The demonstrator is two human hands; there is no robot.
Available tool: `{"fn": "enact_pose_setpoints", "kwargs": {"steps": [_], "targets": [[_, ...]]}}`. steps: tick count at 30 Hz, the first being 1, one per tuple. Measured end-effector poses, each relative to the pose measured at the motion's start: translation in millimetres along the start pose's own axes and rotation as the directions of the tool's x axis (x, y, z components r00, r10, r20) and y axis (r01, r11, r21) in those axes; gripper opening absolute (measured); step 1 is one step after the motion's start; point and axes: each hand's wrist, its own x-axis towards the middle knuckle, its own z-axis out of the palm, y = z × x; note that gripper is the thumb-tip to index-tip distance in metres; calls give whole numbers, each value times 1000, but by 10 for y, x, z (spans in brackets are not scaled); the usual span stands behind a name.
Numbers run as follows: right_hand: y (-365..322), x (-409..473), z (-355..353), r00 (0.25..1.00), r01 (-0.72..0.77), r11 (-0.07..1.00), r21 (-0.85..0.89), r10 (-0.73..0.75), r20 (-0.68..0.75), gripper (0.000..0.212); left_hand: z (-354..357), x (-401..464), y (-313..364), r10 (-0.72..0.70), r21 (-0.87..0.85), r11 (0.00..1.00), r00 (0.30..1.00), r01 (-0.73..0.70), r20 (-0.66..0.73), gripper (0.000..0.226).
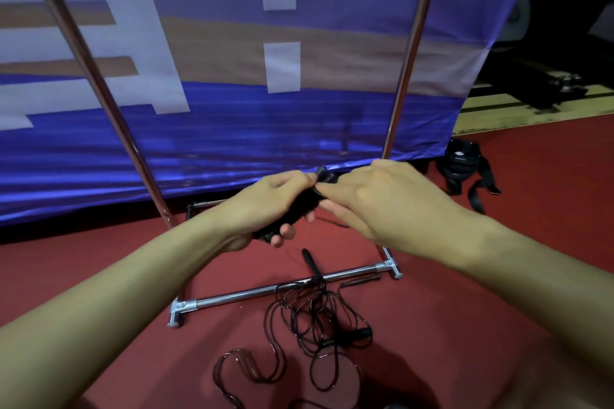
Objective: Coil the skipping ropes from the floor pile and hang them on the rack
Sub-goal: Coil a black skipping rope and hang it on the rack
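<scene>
At the centre of the view, both hands meet over a dark bundle [299, 209], a coiled skipping rope held above the floor. The left hand [265, 206] grasps the bundle from the 9 o'clock side, fingers curled under it with the fingertips showing at its lower end. The right hand [372, 199] comes in from 3 o'clock and pinches the bundle's upper end between thumb and forefinger; a thin strand trails off below that hand toward 5 o'clock. How tightly the bundle is wound cannot be told, as it shows only as a dark mass. At 6 o'clock, on the red floor [498, 276], lies the pile [312, 325] of loose black ropes, loops tangled, with handles visible at its 12 and 3 o'clock edges. The pile's upper part crosses the rack's [412, 53] lower front bar, which runs from 7 to 3 o'clock beneath the hands. Two chrome uprights of the rack rise toward 11 and 1 o'clock. Behind the rack hangs a blue banner [232, 129] with tan and pale blocks. At 3 o'clock, well apart from the hands, a black strap item [461, 163] lies on the floor near the banner's lower corner.
</scene>
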Motion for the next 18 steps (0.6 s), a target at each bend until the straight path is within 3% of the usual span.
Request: {"fn": "enact_pose_setpoints", "kwargs": {"steps": [6,9,11,13,15,18], "targets": [[10,-23,-54,975,-222,966,132,222,14,24,24,59,63,106,13,994,994,-106,-20,43],[-22,-13,-53,948,-282,958,49,270,166,22,101,55,70,176,47,983,984,-175,-14,42],[21,25,-16,914,-323,941,105,281,294,14,133,56,73,209,75,975,977,-207,-27,40],[113,58,65,912,-335,920,205,263,313,15,137,61,85,238,82,969,971,-235,-30,38],[221,81,171,953,-275,893,357,203,226,18,103,62,95,254,16,967,967,-254,-28,34],[308,62,228,975,-221,680,699,132,180,24,-4,41,110,283,-100,953,958,-285,-33,28]]}}
